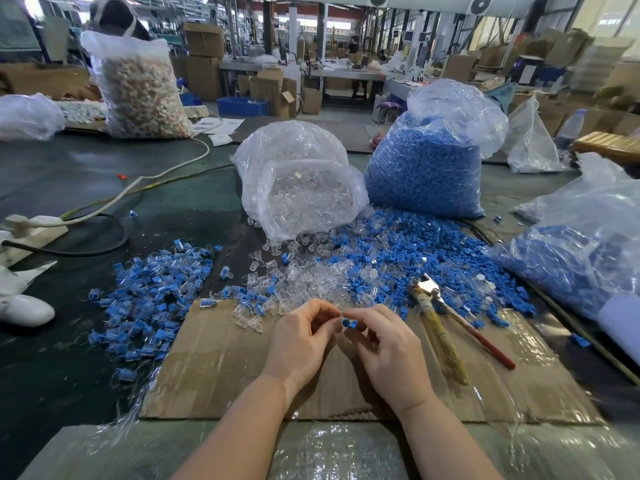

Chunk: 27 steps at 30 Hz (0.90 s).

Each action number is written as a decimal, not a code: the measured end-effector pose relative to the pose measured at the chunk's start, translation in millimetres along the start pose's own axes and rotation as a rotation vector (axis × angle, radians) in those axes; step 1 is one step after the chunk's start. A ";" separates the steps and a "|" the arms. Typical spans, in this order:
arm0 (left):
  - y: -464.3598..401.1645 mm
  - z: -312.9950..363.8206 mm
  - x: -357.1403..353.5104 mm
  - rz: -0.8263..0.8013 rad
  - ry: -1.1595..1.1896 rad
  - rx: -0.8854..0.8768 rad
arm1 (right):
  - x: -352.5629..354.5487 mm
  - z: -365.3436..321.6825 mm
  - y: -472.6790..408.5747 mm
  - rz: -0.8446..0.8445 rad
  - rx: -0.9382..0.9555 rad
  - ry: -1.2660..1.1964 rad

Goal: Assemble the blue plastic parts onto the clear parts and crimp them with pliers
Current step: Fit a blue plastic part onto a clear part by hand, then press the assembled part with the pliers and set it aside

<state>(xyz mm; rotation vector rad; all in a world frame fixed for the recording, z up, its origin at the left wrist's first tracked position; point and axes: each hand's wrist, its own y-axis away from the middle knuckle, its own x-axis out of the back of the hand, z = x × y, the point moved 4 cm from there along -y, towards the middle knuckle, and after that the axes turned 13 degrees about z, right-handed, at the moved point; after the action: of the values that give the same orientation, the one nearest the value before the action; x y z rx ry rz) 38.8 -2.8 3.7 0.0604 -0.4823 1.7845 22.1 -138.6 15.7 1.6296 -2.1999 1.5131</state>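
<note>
Together our left hand [300, 337] and right hand [382, 344] pinch one blue part [348, 323] over the cardboard [214, 368]; pliers [446, 317] lie just right.

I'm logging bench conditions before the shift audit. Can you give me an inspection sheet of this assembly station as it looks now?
Surface: flattened cardboard sheet on a dark green table.
Job's things: loose blue parts and clear parts heaped mid-table; assembled pieces piled at left; pliers lying on the cardboard, right of the hands.
Clutter: open bag of clear parts, two bags of blue parts, sack of mixed pieces.
Grips: left hand and right hand together pinch one blue part.
Cables: white cable and black cable run to a power strip.
Surroundings: factory floor with cardboard boxes.
</note>
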 end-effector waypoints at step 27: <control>-5.4 1.9 1.1 0.003 0.045 0.080 | 60.2 66.3 -3.9 -0.308 -0.712 0.921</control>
<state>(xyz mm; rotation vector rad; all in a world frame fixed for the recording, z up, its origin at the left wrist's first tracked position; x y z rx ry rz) 43.1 -1.4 7.3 0.0752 -0.3784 1.8043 30.3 -227.8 14.0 0.7542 -1.5667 0.9161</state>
